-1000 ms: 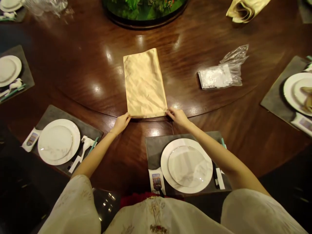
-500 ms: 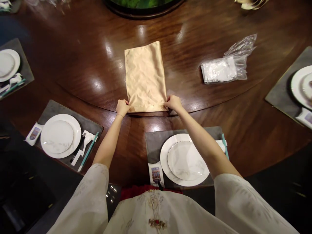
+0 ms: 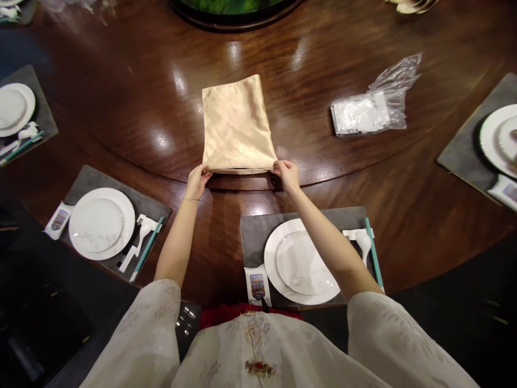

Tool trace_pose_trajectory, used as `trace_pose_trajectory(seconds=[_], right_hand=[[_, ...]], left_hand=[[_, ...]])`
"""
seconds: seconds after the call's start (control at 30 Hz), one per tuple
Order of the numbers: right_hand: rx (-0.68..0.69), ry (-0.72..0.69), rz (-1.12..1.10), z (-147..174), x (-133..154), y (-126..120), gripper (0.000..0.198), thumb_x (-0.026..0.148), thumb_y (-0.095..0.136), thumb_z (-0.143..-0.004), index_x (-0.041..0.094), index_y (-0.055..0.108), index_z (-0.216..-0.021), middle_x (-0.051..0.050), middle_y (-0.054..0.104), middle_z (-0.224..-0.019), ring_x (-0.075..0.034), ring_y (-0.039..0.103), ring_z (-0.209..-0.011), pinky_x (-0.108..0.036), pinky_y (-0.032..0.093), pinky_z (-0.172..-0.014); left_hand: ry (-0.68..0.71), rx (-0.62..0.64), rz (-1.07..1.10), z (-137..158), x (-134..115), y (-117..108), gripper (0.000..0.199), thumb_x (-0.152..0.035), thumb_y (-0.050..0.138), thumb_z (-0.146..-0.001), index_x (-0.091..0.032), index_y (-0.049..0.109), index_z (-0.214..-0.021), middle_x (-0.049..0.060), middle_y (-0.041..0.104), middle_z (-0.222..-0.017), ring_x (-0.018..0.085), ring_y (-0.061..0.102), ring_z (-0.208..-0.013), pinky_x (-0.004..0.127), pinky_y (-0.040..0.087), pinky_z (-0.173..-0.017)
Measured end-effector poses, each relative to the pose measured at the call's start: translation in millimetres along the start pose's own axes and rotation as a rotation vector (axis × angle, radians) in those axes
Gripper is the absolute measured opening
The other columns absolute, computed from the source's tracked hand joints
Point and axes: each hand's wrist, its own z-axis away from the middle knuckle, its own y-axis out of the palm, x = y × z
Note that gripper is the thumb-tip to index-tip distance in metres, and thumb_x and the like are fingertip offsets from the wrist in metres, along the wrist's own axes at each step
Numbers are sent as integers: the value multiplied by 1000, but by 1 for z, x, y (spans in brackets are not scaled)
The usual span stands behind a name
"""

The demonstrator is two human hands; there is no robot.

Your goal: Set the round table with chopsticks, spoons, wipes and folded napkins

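Observation:
A gold satin napkin [image 3: 236, 126] lies on the dark wooden table, its far part flat and slightly wrinkled. Its near edge is lifted a little and shows a narrow fold underneath. My left hand [image 3: 197, 180] pinches the near left corner between thumb and fingers. At the near right corner, my right hand [image 3: 287, 175] pinches the cloth the same way. Both hands are closed on the napkin, with the near edge stretched between them.
Stacked white plates [image 3: 272, 264] sit on a grey placemat [image 3: 252, 231] below my right forearm. Another place setting [image 3: 100, 223] is at left. A clear plastic bag of white packets [image 3: 359, 116] lies at right. The round table's raised centre [image 3: 153, 108] ends near my hands.
The napkin's near edge has come up slightly and bent over, so a fold shows beneath it. Both hands have shifted a little and now grip the corners.

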Motion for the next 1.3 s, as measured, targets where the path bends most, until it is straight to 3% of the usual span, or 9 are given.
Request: trace_pose_trajectory(seconds=[0.13,0.23,0.4,0.57,0.73,0.9,1.0,1.17,1.3], right_hand=[[-55,-106,248,28,-13,1,29,38,44,-84,17,54,-66,-3,59,-71,-15,57,-74,-25,46,-76],[-81,-305,492,37,-23,0,19,27,44,-85,17,59,-79,-10,62,-91,-21,55,-91,-31,44,-84],[124,-766,644,29,-35,-5,31,21,35,-91,18,59,-110,-10,57,-123,-24,43,-120,-41,34,-100],[229,-920,768,34,-35,-11,43,36,50,-86,11,53,-120,-17,51,-129,-30,40,-123,-43,33,-96],[326,-798,827,45,-26,-18,27,22,41,-88,15,61,-104,-13,64,-107,-25,55,-102,-34,38,-83],[170,-296,744,21,-3,-22,26,33,45,-85,17,66,-87,-9,68,-84,-22,61,-78,-28,41,-70],[172,-112,711,-5,9,-19,19,33,59,-73,17,67,-81,-8,68,-83,-22,61,-79,-28,43,-69],[146,-62,686,-34,19,-13,41,26,72,-56,18,63,-95,-7,67,-94,-21,61,-85,-28,47,-74],[195,-27,705,-39,26,-7,24,16,70,-53,16,62,-76,-6,67,-84,-21,61,-83,-28,49,-74]], left_hand=[[193,-233,-404,11,22,3,23,-25,56,-75,-19,39,-61,0,51,-69,13,56,-74,25,49,-74],[456,-310,-854,17,35,-2,7,-22,58,-76,-18,52,-77,10,57,-99,20,56,-96,33,45,-87],[795,187,-1272,13,43,-21,28,-17,39,-87,-17,59,-107,14,54,-129,24,44,-125,42,32,-104],[961,476,-1408,12,48,-47,40,-27,48,-84,-14,55,-121,17,47,-137,28,41,-130,47,32,-104],[850,438,-1324,17,43,-55,29,-23,43,-87,-18,64,-106,11,62,-121,23,56,-115,37,41,-96],[527,57,-1196,4,21,-35,21,-33,52,-83,-19,64,-92,5,71,-89,18,65,-83,26,46,-77],[327,-33,-1184,-12,3,-20,20,-33,64,-74,-19,64,-88,4,70,-88,18,64,-84,25,46,-76],[128,-60,-1308,-32,-17,0,31,-24,73,-59,-19,64,-88,9,66,-101,24,61,-93,32,47,-80],[48,-37,-1271,-39,-18,10,22,-17,72,-55,-19,63,-75,10,67,-93,27,62,-95,36,47,-83]])
